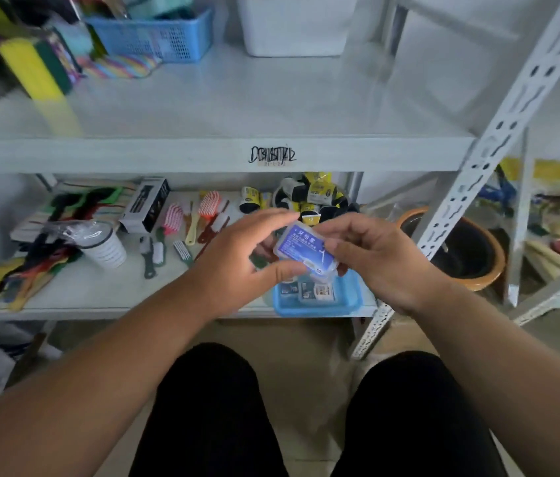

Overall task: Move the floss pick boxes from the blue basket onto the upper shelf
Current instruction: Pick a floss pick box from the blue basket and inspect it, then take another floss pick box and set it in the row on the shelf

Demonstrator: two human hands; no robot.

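**Floss box held over the basket**

While you crouch before the rack, your left hand (237, 256) and right hand (371, 256) together pinch one floss pick box (304, 247), fingers curled round its ends, tilted, just above the blue basket (351, 302). That basket sits at the front right corner of the lower shelf (106, 294), more boxes (309, 290) inside. Farther up, the upper shelf (237, 108) carries a white bin (294, 25) at its back edge.
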